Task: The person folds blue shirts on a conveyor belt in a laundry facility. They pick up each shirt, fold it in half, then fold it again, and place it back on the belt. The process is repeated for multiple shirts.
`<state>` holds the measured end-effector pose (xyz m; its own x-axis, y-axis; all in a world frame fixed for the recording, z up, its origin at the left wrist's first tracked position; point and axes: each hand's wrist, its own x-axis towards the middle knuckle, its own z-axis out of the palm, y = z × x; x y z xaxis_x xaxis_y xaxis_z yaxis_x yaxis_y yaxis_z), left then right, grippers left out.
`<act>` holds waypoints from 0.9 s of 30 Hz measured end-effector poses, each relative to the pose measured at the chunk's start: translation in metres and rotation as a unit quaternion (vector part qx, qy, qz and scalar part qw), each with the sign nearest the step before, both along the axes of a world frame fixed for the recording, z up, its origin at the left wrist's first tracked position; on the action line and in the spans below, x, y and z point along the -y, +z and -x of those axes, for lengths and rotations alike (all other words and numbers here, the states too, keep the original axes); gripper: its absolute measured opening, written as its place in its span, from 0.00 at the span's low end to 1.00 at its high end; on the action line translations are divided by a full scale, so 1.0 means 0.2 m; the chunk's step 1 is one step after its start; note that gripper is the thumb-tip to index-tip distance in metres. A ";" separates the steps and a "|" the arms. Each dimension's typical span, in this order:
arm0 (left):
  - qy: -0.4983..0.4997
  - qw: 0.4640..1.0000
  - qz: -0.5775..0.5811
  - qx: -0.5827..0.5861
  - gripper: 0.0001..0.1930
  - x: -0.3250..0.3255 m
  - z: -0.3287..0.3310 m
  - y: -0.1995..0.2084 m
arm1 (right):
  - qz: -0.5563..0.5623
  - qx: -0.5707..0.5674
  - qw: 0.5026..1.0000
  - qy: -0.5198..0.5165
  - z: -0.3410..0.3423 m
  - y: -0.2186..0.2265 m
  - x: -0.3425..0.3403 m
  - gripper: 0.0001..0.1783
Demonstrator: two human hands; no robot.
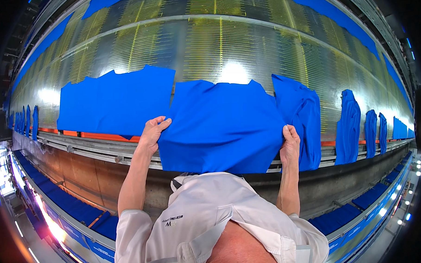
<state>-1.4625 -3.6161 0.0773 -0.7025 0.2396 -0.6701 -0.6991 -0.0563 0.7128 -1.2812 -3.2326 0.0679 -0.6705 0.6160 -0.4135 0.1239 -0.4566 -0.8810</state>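
A blue cut fabric panel [219, 126] is spread in front of me, its far part on the long shiny table [207, 50] and its near part hanging over the edge by my body. My left hand [151, 133] pinches its left edge between thumb and fingers. On the opposite side, my right hand [289, 139] grips the right edge, with the fingers partly hidden. Soft creases run across the cloth between both hands. Another blue panel [114, 102] lies flat to the left, and a folded blue piece [307, 123] drapes over the edge at the right.
Yellow ruled lines cover the tabletop. Further right, gathered blue pieces [348, 126] hang over the near edge, and several narrow ones [35, 122] stand far left. A metal rail [107, 155] runs along the front. Blue cloth stretches along the table's far side. Behind me are blue-covered racks [73, 199].
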 end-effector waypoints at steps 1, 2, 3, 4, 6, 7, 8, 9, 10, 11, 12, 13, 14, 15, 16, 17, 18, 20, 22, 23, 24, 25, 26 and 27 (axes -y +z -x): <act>0.018 0.999 -0.022 -0.016 0.08 -0.01 0.00 0.02 | 0.000 -0.002 1.000 -0.006 0.01 0.03 0.00 0.08; 0.035 0.998 -0.044 -0.031 0.08 -0.02 0.00 0.04 | 0.002 -0.015 1.000 -0.005 0.01 0.04 -0.01 0.07; 0.058 0.996 -0.050 -0.052 0.07 -0.01 -0.01 0.06 | 0.003 -0.029 1.000 -0.004 0.01 0.06 -0.02 0.07; 0.081 0.993 -0.056 -0.072 0.07 -0.01 -0.01 0.08 | 0.004 -0.042 0.999 -0.003 0.02 0.08 -0.03 0.07; 0.112 0.985 -0.067 -0.108 0.06 -0.01 0.01 0.11 | -0.017 -0.050 0.999 -0.015 0.07 0.13 -0.04 0.07; 0.121 0.982 -0.072 -0.124 0.06 -0.01 0.02 0.12 | -0.024 -0.054 0.998 -0.016 0.10 0.13 -0.06 0.07; 0.129 0.979 -0.078 -0.139 0.06 0.00 0.04 0.13 | -0.032 -0.057 0.998 -0.017 0.14 0.14 -0.08 0.06; 0.112 0.980 -0.051 -0.155 0.07 0.00 0.08 0.13 | -0.031 -0.053 0.998 -0.031 0.19 0.16 -0.10 0.06; 0.113 0.979 -0.040 -0.165 0.07 -0.02 0.12 0.14 | -0.024 -0.055 0.998 -0.032 0.26 0.16 -0.12 0.06; 0.114 0.978 -0.030 -0.175 0.07 -0.03 0.17 0.15 | -0.018 -0.058 0.998 -0.035 0.32 0.16 -0.14 0.06; 0.116 0.976 -0.017 -0.184 0.07 -0.04 0.22 0.16 | -0.010 -0.060 0.998 -0.034 0.39 0.15 -0.16 0.06; 0.093 0.973 -0.009 -0.211 0.07 -0.04 0.27 0.16 | -0.008 -0.081 0.996 -0.032 0.46 0.14 -0.18 0.06; 0.098 0.969 -0.032 -0.227 0.07 -0.05 0.32 0.15 | -0.007 -0.102 0.994 -0.031 0.51 0.11 -0.21 0.06; 0.102 0.963 -0.056 -0.242 0.07 -0.07 0.36 0.14 | -0.005 -0.124 0.992 -0.028 0.56 0.09 -0.23 0.06; 0.106 0.957 -0.079 -0.258 0.07 -0.10 0.40 0.15 | -0.012 -0.140 0.990 -0.030 0.58 0.09 -0.23 0.06; 0.118 0.951 -0.104 -0.267 0.08 -0.12 0.42 0.15 | -0.019 -0.156 0.987 -0.032 0.61 0.10 -0.23 0.06; 0.125 0.948 -0.109 -0.270 0.08 -0.12 0.43 0.14 | -0.027 -0.171 0.984 -0.034 0.63 0.10 -0.23 0.06; 0.138 0.943 -0.119 -0.278 0.10 -0.11 0.45 0.08 | -0.050 -0.175 0.983 -0.037 0.63 0.07 -0.23 0.06; 0.168 0.950 -0.069 -0.255 0.09 -0.09 0.45 -0.06 | -0.051 -0.160 0.985 -0.037 0.62 0.00 -0.22 0.06; 0.182 0.952 -0.045 -0.243 0.09 -0.08 0.45 -0.13 | -0.041 -0.145 0.988 -0.037 0.61 -0.05 -0.21 0.06; 0.163 0.961 -0.014 -0.221 0.09 -0.08 0.44 -0.19 | -0.032 -0.130 0.990 -0.038 0.60 -0.12 -0.22 0.06; 0.144 0.969 0.015 -0.199 0.09 -0.07 0.42 -0.25 | -0.033 -0.115 0.992 -0.051 0.59 -0.19 -0.22 0.07; 0.125 0.975 0.045 -0.177 0.08 -0.06 0.40 -0.30 | -0.033 -0.094 0.994 -0.052 0.57 -0.25 -0.23 0.07; 0.121 0.977 0.046 -0.168 0.08 -0.05 0.38 -0.34 | -0.031 -0.071 0.996 -0.051 0.54 -0.27 -0.21 0.07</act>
